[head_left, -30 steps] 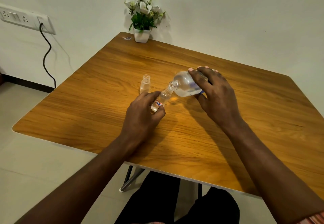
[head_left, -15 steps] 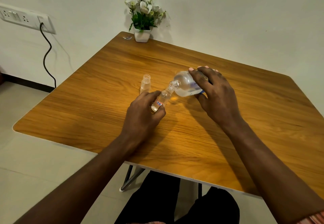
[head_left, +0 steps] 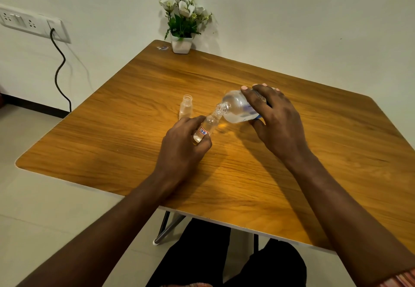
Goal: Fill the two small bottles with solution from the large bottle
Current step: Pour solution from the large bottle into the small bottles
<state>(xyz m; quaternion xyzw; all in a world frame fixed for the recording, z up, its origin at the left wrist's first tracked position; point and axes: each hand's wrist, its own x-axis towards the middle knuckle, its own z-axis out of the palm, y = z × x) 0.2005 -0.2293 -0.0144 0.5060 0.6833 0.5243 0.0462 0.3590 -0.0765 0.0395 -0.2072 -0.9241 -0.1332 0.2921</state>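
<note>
I am looking down from the head camera at a wooden bench [head_left: 134,149]. Its right corner is running out of frame, and both forearms are being cut off at the bottom edge.

The left hand [head_left: 184,146] is gripping a small bottle [head_left: 207,126] with its fingers curled round the lower half, so the base is staying hidden from me. Only the neck, a white label reading "17B" and a little clear liquid low down are showing. This bottle is tilting to the right, and its mouth is meeting the mouth of the large bottle [head_left: 235,107].

The right hand [head_left: 277,121] is clamping the large bottle from above, fingers wrapped over it and thumb on the near side. It is holding the bottle on its side with the neck pointing left. The hand is covering the bottle's rear half, and a blue label is peeking out only in part. I am not making out any stream between the two mouths.

I am counting one large bottle, two small bottles and two hands. The second small bottle [head_left: 186,107] is standing upright and uncapped on the bench just beyond the left hand, and I cannot tell what it contains. One white flower pot [head_left: 181,44] is sitting at the far corner. One wall socket [head_left: 31,24] is feeding one black cable [head_left: 58,71].

Compared with half a second ago, both hands and all three bottles are keeping the same places and tilt.
</note>
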